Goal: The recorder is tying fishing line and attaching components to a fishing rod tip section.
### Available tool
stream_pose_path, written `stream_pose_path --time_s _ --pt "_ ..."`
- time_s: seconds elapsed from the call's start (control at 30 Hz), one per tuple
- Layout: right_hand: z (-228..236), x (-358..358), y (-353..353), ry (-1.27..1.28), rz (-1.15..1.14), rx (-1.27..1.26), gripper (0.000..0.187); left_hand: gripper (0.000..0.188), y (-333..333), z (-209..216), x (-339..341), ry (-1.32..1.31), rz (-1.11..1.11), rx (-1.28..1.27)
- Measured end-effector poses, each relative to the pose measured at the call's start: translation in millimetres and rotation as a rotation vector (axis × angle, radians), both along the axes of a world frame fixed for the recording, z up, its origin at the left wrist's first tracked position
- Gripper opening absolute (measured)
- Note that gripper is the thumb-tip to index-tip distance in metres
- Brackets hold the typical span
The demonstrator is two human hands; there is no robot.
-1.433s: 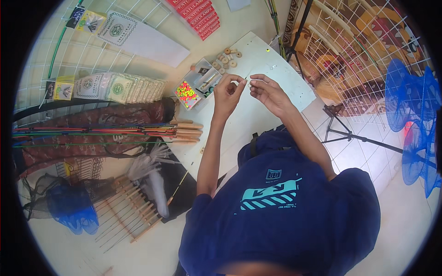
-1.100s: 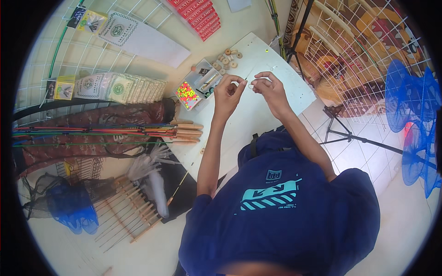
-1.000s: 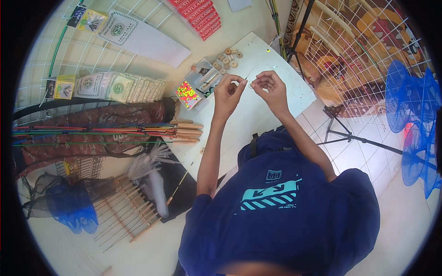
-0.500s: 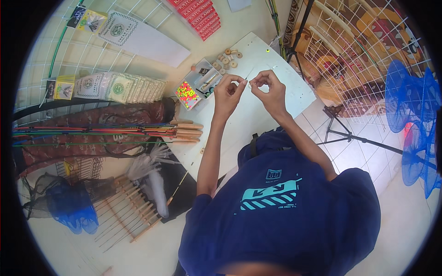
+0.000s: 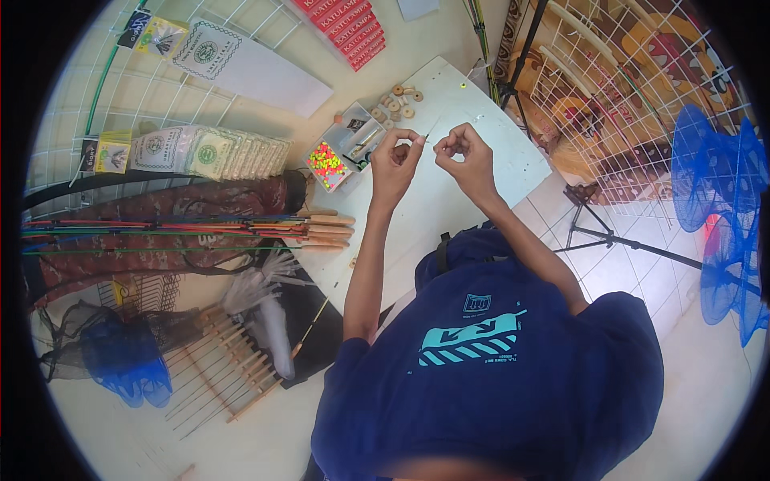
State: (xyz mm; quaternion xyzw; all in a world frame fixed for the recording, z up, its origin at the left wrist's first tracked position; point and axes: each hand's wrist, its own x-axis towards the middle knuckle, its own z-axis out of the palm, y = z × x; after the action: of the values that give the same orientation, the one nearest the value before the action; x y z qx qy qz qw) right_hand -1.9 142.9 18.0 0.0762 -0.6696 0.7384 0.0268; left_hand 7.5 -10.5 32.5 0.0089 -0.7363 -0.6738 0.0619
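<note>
Several round spools [image 5: 393,105] beside the compartment box [image 5: 350,179], near the left hand [image 5: 393,167]

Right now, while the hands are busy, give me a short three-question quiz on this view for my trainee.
1. True or false: the left hand and the right hand are touching each other.
2. Where is the pile of small bright pieces?
A. In a blue net
B. In a compartment of the plastic box
C. On the tiled floor
3. Fill in: of the two hands, the ____ one is nearer the plastic box.

Key:
1. False; a gap shows between them.
2. B
3. left
</note>
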Motion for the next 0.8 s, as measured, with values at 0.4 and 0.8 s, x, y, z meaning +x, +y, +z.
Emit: stream_pose_path --time_s 0.4,0.8 --pt "-4 -1 -1 -0.008 0.035 0.027 0.021 0.012 1 4 2 -0.016 0.013 0.055" --pt "-3 -15 5 -0.021 0.062 -0.031 0.022 0.014 3 3 5 -0.032 -0.04 -0.019"
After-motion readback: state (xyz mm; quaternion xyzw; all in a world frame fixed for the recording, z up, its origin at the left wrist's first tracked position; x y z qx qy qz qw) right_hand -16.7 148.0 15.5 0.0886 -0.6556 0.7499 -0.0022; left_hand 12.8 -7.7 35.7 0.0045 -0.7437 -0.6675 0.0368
